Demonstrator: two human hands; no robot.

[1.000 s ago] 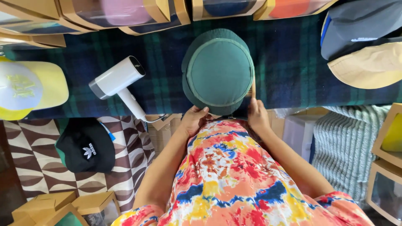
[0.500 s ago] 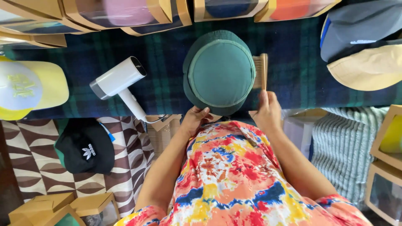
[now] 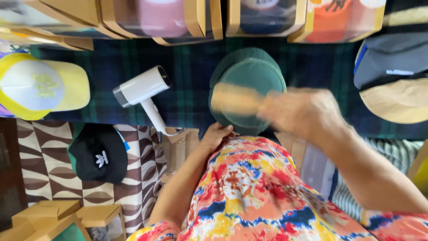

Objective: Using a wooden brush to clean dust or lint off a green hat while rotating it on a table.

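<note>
Your right hand (image 3: 305,111) grips a tan brush (image 3: 236,99) over the green hat (image 3: 249,85), mid-frame.
Your left hand (image 3: 216,136) pinches the hat's near brim. It looks soft, light and floppy, so hold the brim and brush gently.

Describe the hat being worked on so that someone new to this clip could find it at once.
Start at the dark plaid cloth across the table. Near its front edge, just above the person's left hand, lies a round green hat, right of the white hair dryer. It alone is plain green and brimmed all round; the neighbours are peaked caps, and the right hand sweeps a wooden brush over it.
</note>
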